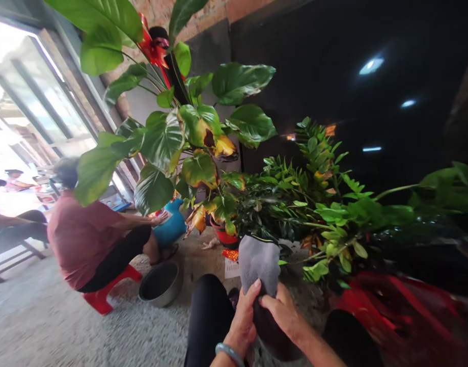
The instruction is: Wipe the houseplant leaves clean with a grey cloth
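A grey fabric piece (259,260) with a black edge and a thin yellow line at its top stands up between my hands. Its lower part is dark and rounded, and its exact kind does not show. My left hand (246,315), with a bangle on the wrist, grips it from the left, thumb pressed on its face. From the other side my right hand (283,308) is closed on it, thumb on the middle where grey meets dark. Fingers behind the piece are hidden. My knees are on both sides below.
A large leafy plant (161,142) in a red pot (225,237) stands ahead, with more greenery (333,229) to the right. A grey basin (161,284) is at the left, near a person (84,229) on a red stool (104,293). Red plastic (402,306) lies at right.
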A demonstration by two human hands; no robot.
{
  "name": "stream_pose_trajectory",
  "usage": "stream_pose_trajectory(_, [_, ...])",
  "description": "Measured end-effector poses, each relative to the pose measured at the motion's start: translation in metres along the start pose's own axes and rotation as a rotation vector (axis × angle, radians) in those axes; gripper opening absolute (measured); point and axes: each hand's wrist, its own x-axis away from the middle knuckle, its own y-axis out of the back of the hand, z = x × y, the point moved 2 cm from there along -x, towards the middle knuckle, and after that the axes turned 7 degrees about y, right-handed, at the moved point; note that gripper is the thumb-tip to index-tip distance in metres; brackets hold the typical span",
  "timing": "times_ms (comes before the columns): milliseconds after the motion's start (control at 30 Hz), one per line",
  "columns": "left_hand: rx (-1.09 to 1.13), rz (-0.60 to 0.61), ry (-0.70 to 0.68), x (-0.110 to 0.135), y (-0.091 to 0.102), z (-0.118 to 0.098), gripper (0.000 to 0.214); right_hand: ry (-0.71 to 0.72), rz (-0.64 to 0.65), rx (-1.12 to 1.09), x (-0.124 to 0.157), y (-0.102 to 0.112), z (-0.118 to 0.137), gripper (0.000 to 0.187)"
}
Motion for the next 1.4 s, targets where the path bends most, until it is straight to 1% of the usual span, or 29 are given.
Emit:
stream_pose_trajectory(167, [-0.04, -0.072, 0.035, -0.001, -0.004, 0.004, 0.034, 0.053, 0.026, 0.067, 0.007, 0.007, -0.006, 0.036])
stream_pose_trajectory(267, [-0.06, -0.097, 0.05, -0.006, -0.003, 0.005, 0.032, 0.071, 0.005, 0.089, 0.016, 0.015, -0.019, 0.049])
stream_pose_trajectory(333, [-0.074, -0.085, 0.064, -0.008, -0.001, 0.001, 0.032, 0.069, 0.013, 0.082, 0.021, 0.023, -0.029, 0.055])
stream_pose_trajectory(433, [-0.122, -0.03, 0.073, -0.01, 0.006, -0.01, 0.039, 0.058, 0.069, 0.037, 0.023, 0.037, -0.04, 0.047])
stream_pose_trajectory(467, [-0.145, -0.012, 0.074, -0.011, 0.009, -0.014, 0.042, 0.045, 0.054, 0.027, 0.022, 0.042, -0.044, 0.043])
stream_pose_trajectory(533, [-0.189, 0.013, 0.088, -0.012, 0.018, -0.023, 0.048, -0.004, -0.023, 0.023, 0.02, 0.052, -0.05, 0.036])
stream_pose_trajectory(667, [-0.27, 0.053, 0.146, -0.014, 0.038, -0.037, 0.053, -0.125, -0.243, 0.013, 0.02, 0.065, -0.059, 0.034])
stream_pose_trajectory(733, [-0.315, 0.068, 0.153, -0.016, 0.046, -0.043, 0.052, -0.15, -0.316, -0.019, 0.02, 0.067, -0.055, 0.032])
stream_pose_trajectory(800, [-0.359, 0.066, 0.134, -0.016, 0.051, -0.05, 0.051, -0.173, -0.306, -0.045, 0.018, 0.066, -0.044, 0.029])
stream_pose_trajectory(900, [-0.424, 0.036, 0.1, -0.015, 0.054, -0.06, 0.05, -0.192, -0.279, -0.046, 0.015, 0.063, -0.019, 0.025])
stream_pose_trajectory(1000, [-0.466, 0.027, 0.105, -0.013, 0.05, -0.064, 0.052, -0.18, -0.298, -0.06, 0.014, 0.059, 0.0, 0.023])
stream_pose_trajectory(1100, [-0.473, 0.045, 0.118, -0.009, 0.038, -0.06, 0.053, -0.169, -0.316, -0.08, 0.017, 0.064, 0.004, 0.024])
stream_pose_trajectory(1133, [-0.464, 0.051, 0.117, -0.008, 0.033, -0.057, 0.053, -0.169, -0.346, -0.088, 0.019, 0.07, 0.004, 0.026])
stream_pose_trajectory(1200, [-0.443, 0.056, 0.111, -0.005, 0.024, -0.05, 0.055, -0.173, -0.464, -0.148, 0.021, 0.093, 0.008, 0.029])
stream_pose_trajectory(1267, [-0.429, 0.055, 0.096, -0.001, 0.016, -0.044, 0.058, -0.171, -0.605, -0.295, 0.019, 0.127, 0.02, 0.027])
stream_pose_trajectory(1300, [-0.427, 0.056, 0.09, 0.002, 0.014, -0.042, 0.059, -0.17, -0.669, -0.392, 0.015, 0.145, 0.028, 0.023])
stream_pose_trajectory(1333, [-0.423, 0.059, 0.084, 0.004, 0.012, -0.041, 0.061, -0.165, -0.701, -0.479, 0.008, 0.163, 0.039, 0.017])
stream_pose_trajectory(1400, [-0.414, 0.06, 0.078, 0.008, 0.012, -0.04, 0.061, -0.111, -0.727, -0.554, -0.01, 0.195, 0.062, 0.011])
